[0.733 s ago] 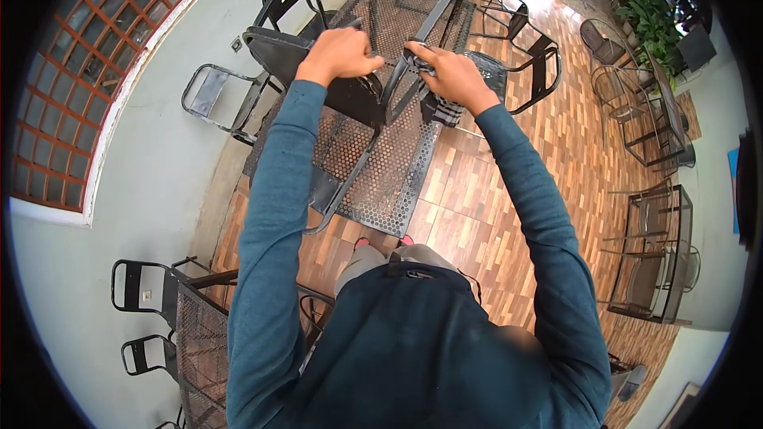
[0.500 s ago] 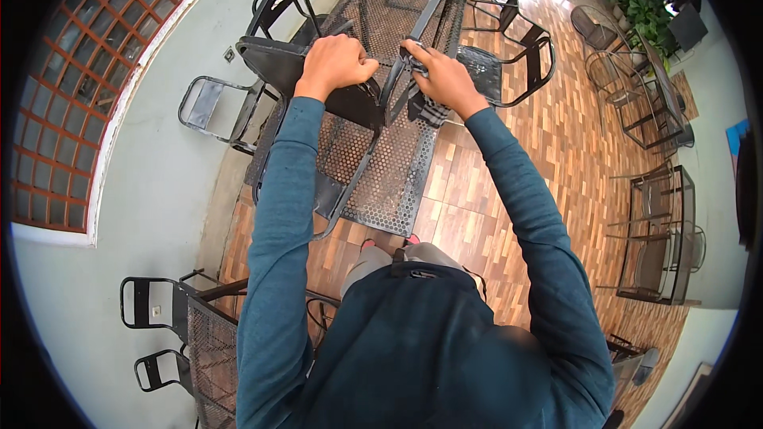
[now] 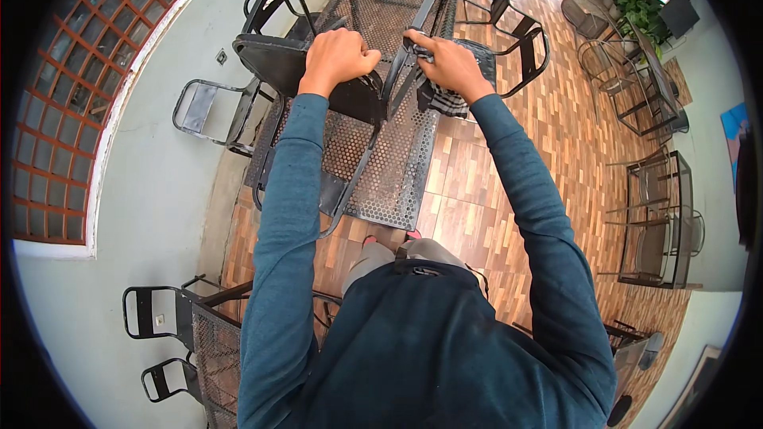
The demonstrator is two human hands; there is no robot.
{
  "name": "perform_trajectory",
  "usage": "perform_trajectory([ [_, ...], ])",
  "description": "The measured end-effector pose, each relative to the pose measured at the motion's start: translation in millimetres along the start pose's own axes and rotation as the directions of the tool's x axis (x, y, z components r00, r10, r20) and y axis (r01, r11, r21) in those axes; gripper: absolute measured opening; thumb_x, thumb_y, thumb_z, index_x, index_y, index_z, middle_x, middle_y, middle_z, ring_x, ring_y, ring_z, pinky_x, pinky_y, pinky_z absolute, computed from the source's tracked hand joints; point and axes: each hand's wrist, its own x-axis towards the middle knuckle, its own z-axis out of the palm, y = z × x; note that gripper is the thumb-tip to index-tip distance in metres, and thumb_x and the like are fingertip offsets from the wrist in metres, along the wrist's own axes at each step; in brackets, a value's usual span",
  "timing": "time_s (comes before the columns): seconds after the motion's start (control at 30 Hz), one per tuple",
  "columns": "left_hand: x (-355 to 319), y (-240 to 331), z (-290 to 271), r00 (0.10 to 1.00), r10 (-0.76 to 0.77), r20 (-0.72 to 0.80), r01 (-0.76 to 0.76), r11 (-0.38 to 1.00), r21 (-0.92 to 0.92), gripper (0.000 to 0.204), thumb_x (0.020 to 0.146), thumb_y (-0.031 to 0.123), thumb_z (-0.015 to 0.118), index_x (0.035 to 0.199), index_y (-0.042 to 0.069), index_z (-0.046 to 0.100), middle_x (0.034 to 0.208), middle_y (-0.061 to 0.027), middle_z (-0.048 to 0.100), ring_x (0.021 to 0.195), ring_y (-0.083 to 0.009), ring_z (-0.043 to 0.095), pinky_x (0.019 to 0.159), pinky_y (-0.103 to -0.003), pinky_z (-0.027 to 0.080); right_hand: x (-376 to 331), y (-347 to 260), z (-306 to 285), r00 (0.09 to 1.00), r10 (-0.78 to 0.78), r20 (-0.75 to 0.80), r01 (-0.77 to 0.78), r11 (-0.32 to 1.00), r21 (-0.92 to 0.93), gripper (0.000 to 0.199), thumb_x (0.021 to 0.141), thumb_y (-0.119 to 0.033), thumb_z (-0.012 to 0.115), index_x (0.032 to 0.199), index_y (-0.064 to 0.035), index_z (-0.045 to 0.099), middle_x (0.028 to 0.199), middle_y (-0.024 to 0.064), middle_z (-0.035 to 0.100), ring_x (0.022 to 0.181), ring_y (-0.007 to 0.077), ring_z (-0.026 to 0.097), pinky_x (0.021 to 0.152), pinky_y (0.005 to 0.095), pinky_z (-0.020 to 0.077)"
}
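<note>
A black metal chair (image 3: 274,66) rests on a dark perforated metal table (image 3: 387,191), its tubular legs sticking up and away from me. My left hand (image 3: 338,59) is closed over the edge of the chair, thumb to the right. To its right, my right hand (image 3: 451,67) grips a black-and-white checkered cloth (image 3: 442,101) wrapped against one of the chair's metal bars (image 3: 433,1). The cloth's loose end hangs below the fingers. What the left fingertips touch underneath is hidden.
Another black chair (image 3: 524,52) stands right of the table, and one (image 3: 203,107) by the left wall. A second mesh table (image 3: 216,349) with chairs is at lower left. More tables and chairs (image 3: 656,222) line the right wall, near green plants (image 3: 632,0).
My right hand has shifted slightly, and more of the checkered cloth shows beneath it. My left hand keeps its hold on the chair. The whole view has moved a little.
</note>
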Motion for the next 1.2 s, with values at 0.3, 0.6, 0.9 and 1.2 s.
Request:
perform_trajectory([
  [0.3,-1.1,1.2,-1.8,0.999,-0.022,-0.032,0.022,0.999,-0.025,0.033,0.076,0.038,0.067,0.072,0.007,0.078,0.071,-0.0208,0.069,0.070,-0.0400,0.070,0.071,-0.047,0.059,2.2,-4.3,-3.6,0.998,-0.058,0.037,0.059,0.998,-0.025,0.059,0.088,-0.022,0.068,0.145,-0.0295,0.055,0.096,0.0188,0.073,0.089,0.0398,0.070,0.078,0.0509,0.0562],
  [0.6,-1.8,4.2,-4.8,0.999,-0.038,-0.010,0.038,0.999,-0.024,0.032,0.077,0.037,0.068,0.073,0.007,0.078,0.069,-0.0203,0.069,0.069,-0.0403,0.069,0.070,-0.048,0.058,-4.9,-4.0,5.8,0.994,-0.089,-0.060,0.088,0.996,-0.007,0.056,0.088,-0.025,0.068,0.143,-0.0262,0.058,0.089,0.0163,0.073,0.086,0.0378,0.071,0.075,0.0506,0.0578],
  [0.9,-1.8,-2.0,-1.2,0.997,-0.027,-0.079,0.023,0.998,-0.053,0.035,0.077,0.040,0.067,0.071,0.007,0.078,0.069,-0.0201,0.069,0.069,-0.0389,0.070,0.069,-0.048,0.058,0.0,-14.4,5.1,0.997,-0.069,-0.036,0.067,0.996,-0.058,0.057,0.087,-0.025,0.069,0.143,-0.0261,0.057,0.090,0.0151,0.073,0.088,0.0377,0.071,0.075,0.0498,0.0582],
  [1.2,-4.1,-3.5,1.7,0.994,0.027,-0.105,-0.034,0.997,-0.065,0.037,0.076,0.039,0.063,0.069,0.005,0.076,0.069,-0.0219,0.068,0.069,-0.0403,0.069,0.070,-0.049,0.058,-1.9,-30.3,-2.1,0.995,0.069,0.075,-0.068,0.998,-0.014,0.060,0.088,-0.023,0.068,0.146,-0.0275,0.056,0.104,0.0219,0.072,0.096,0.0422,0.068,0.084,0.0514,0.0549],
])
